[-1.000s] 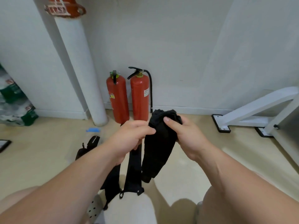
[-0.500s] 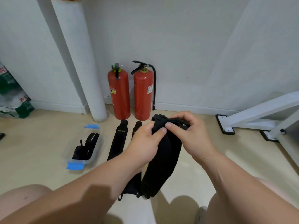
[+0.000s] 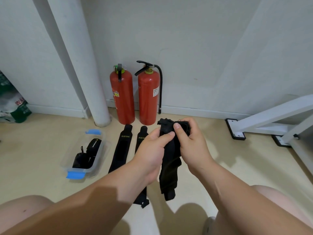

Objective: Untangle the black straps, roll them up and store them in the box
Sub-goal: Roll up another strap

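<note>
— Black strap (image 3: 169, 168) in the head view: who has it?
— Both hands. The left hand (image 3: 151, 150) pinches it between thumb and fingers a little below its top end. The right hand (image 3: 192, 145) has its fingers curled round the bunched top, with the thumb pressed on the front.
— And the rest of it?
— It hangs down between the two forearms, creased and partly folded. I cannot tell whether its lower end touches the floor (image 3: 237, 167).
— Where is the box?
— The clear box (image 3: 100, 154) with blue clips sits open on the floor, left of the hands. Two rolled straps (image 3: 93, 146) lie inside it.
— Any others?
— Two flat straps (image 3: 121, 150) lie side by side on the floor between the box and the hands, their printed ends towards the wall. The left forearm hides part of the right-hand one.
— Behind them?
— Two red fire extinguishers (image 3: 122, 99) stand against the wall, beside a white pipe (image 3: 88, 73). A white metal frame (image 3: 271, 116) stands at the right and a green-and-white bag (image 3: 11, 104) at the left edge.
</note>
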